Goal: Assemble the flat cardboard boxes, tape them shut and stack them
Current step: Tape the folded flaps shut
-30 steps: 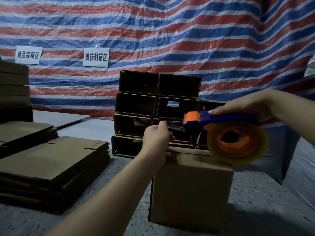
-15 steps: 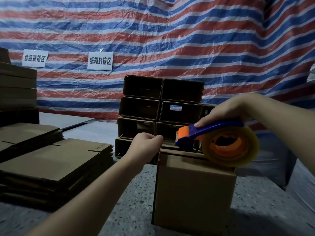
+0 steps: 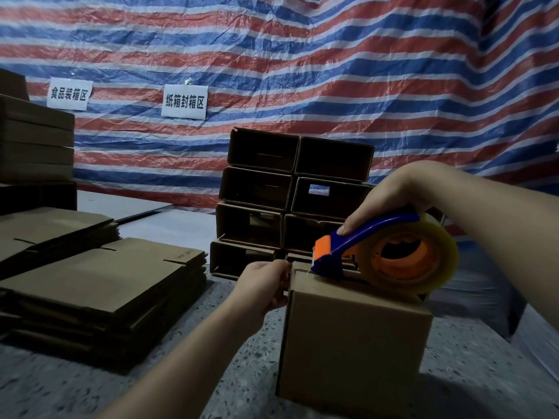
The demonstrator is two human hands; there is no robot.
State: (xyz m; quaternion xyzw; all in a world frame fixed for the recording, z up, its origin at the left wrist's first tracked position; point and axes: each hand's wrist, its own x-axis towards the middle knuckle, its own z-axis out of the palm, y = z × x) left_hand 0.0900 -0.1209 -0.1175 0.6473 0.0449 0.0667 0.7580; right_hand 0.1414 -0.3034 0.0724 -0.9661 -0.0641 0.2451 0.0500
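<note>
An assembled brown cardboard box (image 3: 354, 349) stands on the speckled table in front of me. My right hand (image 3: 390, 195) grips the blue handle of a tape dispenser (image 3: 363, 240) with an orange head and a clear tape roll (image 3: 408, 258); its head rests on the box's top at the far left edge. My left hand (image 3: 263, 285) is at the box's upper left corner, fingers curled and pinching at the tape end there. The tape strip itself is too faint to see.
Stacks of flat cardboard blanks (image 3: 99, 291) lie at the left. Several assembled boxes (image 3: 290, 201) are stacked on their sides behind the box, open ends facing me. More cartons (image 3: 33, 140) stand far left. A striped tarp with two paper signs hangs behind.
Both hands came down: the dispenser dropped from above the box onto its top, and my left hand moved down to the box's upper left corner.
</note>
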